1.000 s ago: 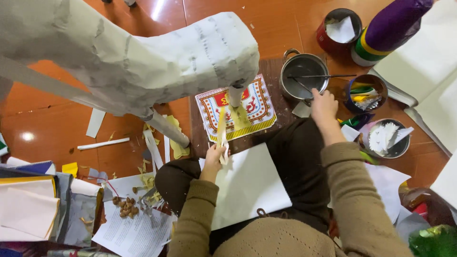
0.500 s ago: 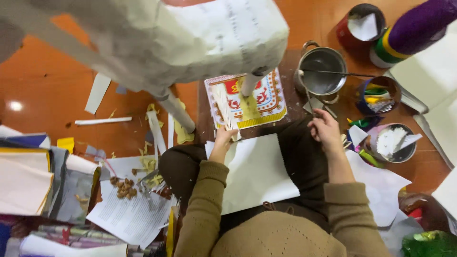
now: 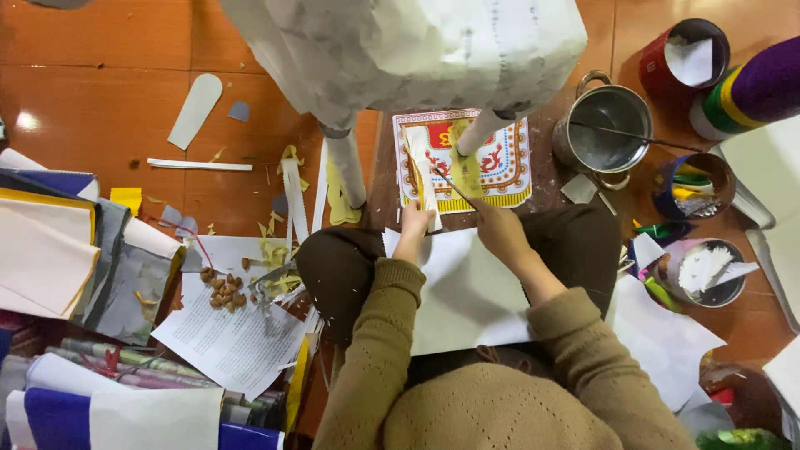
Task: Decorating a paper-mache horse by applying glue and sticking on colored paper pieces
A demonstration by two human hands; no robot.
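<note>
My left hand [image 3: 414,223] pinches the near end of a white paper strip [image 3: 422,171] that lies on a patterned red and yellow printed sheet [image 3: 500,158]. A thin brush stick [image 3: 450,185] is gripped in my right hand [image 3: 498,231], its tip angled up-left onto the strip. A large white sheet of paper [image 3: 467,292] rests on my lap. Above hangs a big white paper-covered figure [image 3: 408,46] with two tube legs [image 3: 348,167]; one leg stands on the printed sheet.
A metal pot [image 3: 604,129] with a stick across it sits right of the printed sheet. Cups of paper scraps [image 3: 704,271] and a red tin [image 3: 685,58] stand at right. Stacked coloured papers [image 3: 50,242], printed pages with nuts [image 3: 223,292] and offcuts litter the left floor.
My right hand has come back from the metal pot to the paper strip, now holding the brush stick over it. My left hand stays on the strip. The view shifted left.
</note>
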